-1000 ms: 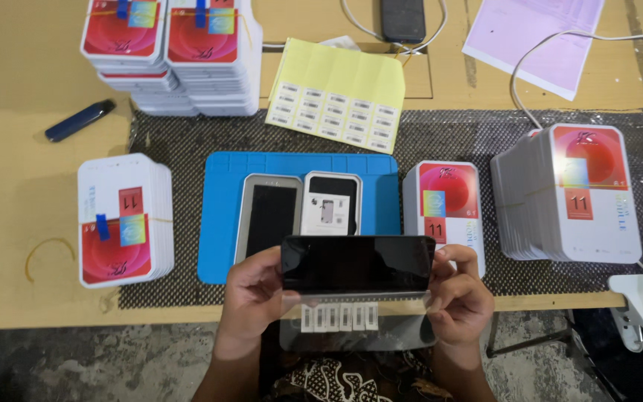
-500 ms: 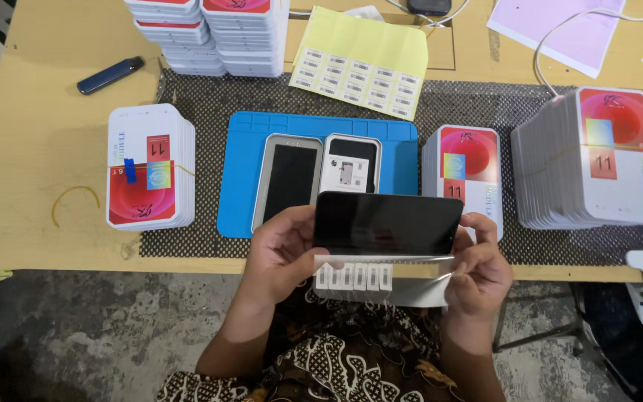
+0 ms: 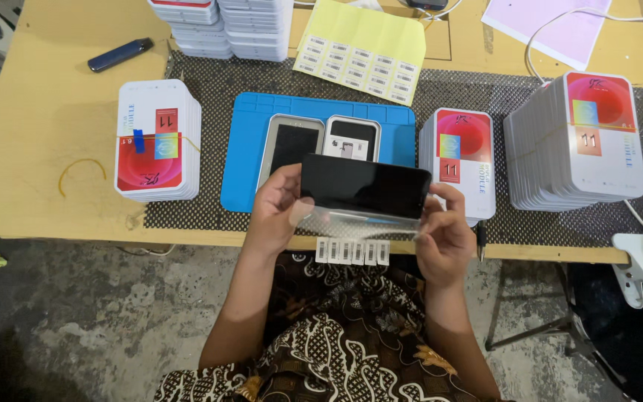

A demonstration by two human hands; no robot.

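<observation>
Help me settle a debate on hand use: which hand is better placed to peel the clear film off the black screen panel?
Probably the right hand: its fingers pinch the clear film at the lower edge of the black screen panel, while the left hand grips the panel's left end, steadying it.

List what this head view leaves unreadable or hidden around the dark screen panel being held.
- Black glossy screen panel: underside hidden; head view shows only its top.
- Left hand, right hand: fingers behind panel hidden.
- White label strips: too small.
- Top white box stacks: cut by edge.
</observation>
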